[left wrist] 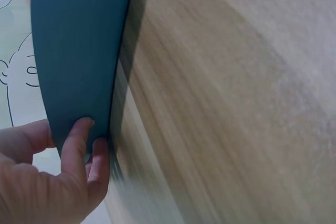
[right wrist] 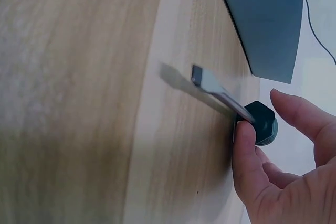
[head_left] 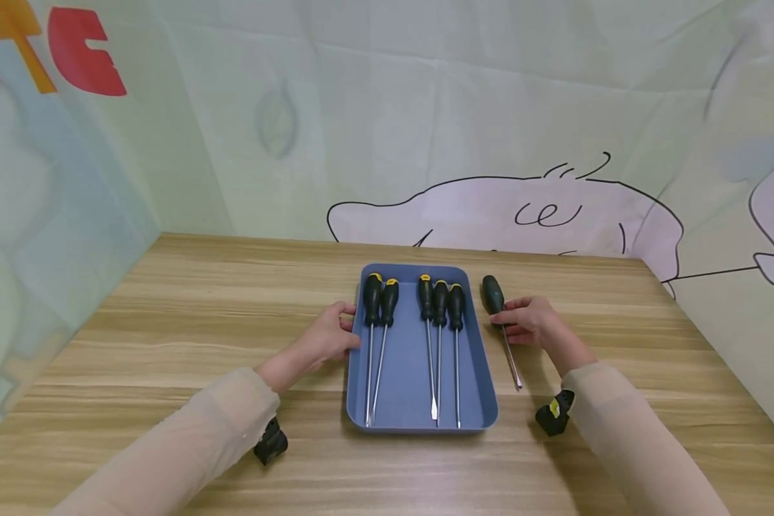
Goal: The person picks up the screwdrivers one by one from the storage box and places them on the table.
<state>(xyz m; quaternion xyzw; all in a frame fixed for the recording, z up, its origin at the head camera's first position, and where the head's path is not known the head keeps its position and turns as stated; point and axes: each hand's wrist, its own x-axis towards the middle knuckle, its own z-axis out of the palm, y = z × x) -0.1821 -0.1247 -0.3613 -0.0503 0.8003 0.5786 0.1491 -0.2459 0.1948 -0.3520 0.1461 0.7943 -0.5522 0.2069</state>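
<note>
A blue tray [head_left: 403, 373] lies on the table with black-handled screwdrivers in it: two [head_left: 372, 308] along its left side and three [head_left: 440, 308] towards its right. My left hand [head_left: 322, 335] holds the tray's left side. In the left wrist view, fingers [left wrist: 79, 135] press the tray's outer wall [left wrist: 79, 40] while the thumb reaches the rim. Right of the tray, another screwdriver [head_left: 493, 294] has its flat tip [right wrist: 198, 75] towards me. My right hand [head_left: 529, 320] has thumb and fingers around the lower end of its dark handle [right wrist: 260, 121].
The tray stands on a wood-grain table [head_left: 232, 287]. A printed cloth backdrop [head_left: 393, 129] rises behind the table and at both sides. Small black devices, one at the left wrist [head_left: 271, 442] and one at the right wrist [head_left: 555, 414], sit below the sleeves.
</note>
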